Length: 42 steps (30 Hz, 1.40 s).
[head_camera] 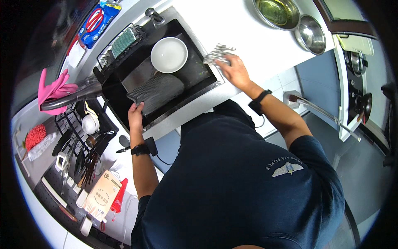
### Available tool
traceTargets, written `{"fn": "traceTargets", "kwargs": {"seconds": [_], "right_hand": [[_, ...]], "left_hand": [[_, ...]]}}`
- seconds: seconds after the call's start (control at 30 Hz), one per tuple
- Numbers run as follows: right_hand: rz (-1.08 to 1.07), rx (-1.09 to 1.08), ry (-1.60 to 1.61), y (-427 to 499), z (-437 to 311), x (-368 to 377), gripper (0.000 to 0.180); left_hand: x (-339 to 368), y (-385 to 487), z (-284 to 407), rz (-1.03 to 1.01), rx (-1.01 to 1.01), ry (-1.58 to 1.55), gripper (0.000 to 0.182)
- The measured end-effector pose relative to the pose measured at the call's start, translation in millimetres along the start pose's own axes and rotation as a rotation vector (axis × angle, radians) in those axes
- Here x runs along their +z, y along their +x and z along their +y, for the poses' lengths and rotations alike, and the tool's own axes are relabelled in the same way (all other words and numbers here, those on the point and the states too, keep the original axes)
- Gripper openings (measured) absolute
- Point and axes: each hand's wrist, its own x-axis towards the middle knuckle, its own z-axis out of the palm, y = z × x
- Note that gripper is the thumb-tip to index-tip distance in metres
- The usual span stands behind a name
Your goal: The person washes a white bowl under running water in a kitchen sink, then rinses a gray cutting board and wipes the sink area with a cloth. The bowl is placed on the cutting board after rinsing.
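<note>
My left hand (136, 114) is at the sink's near left side, fingers pinched on the edge of a dark grey, streaked flat piece (158, 91). Whether that piece is cloth or something stiffer, I cannot tell. On the white countertop beside the sink's right rim, my right hand (233, 71) grips a crumpled grey-and-white patterned cloth (220, 53). Between the hands, a white bowl (169, 55) sits upright in the black sink (199, 67), with nothing visible inside it.
Pink rubber gloves (56, 90) hang over the black faucet (71, 98) at left. A wire caddy holds a green scouring pad (123, 43). Two steel bowls (276, 14) stand at the counter's far right. A black dish rack (73, 124) and a mop handle (329, 116) flank me.
</note>
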Motion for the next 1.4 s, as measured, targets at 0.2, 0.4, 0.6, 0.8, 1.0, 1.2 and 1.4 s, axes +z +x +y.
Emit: {"fn": "traceTargets", "kwargs": {"seconds": [0.2, 0.4, 0.6, 0.8, 1.0, 1.2, 1.4], "right_hand": [[-0.559, -0.008, 0.139, -15, -27, -2, 0.024], [-0.632, 0.096, -0.095, -10, -68, -38, 0.051], [-0.326, 0.096, -0.103, 50, -128, -18, 0.055], [-0.635, 0.063, 0.165, 88, -186, 57, 0.058], [-0.372, 0.418, 0.424, 94, -217, 111, 0.094], [-0.600, 0.905, 1.300, 108, -181, 96, 0.073], [-0.077, 0.766, 1.321, 124, -142, 7, 0.030]], "left_hand": [[-35, -43, 59, 0.194, 0.223, 0.285, 0.036], [-72, -52, 75, 0.246, 0.362, 0.217, 0.037], [-67, -60, 68, 0.228, 0.533, 0.544, 0.021], [-58, -73, 68, 0.130, 0.699, 0.775, 0.018], [-75, -94, 83, -0.011, 0.913, 0.751, 0.013], [-85, -108, 107, -0.070, 1.174, 0.641, 0.007], [-56, -97, 145, 0.014, 1.304, 0.386, 0.008]]}}
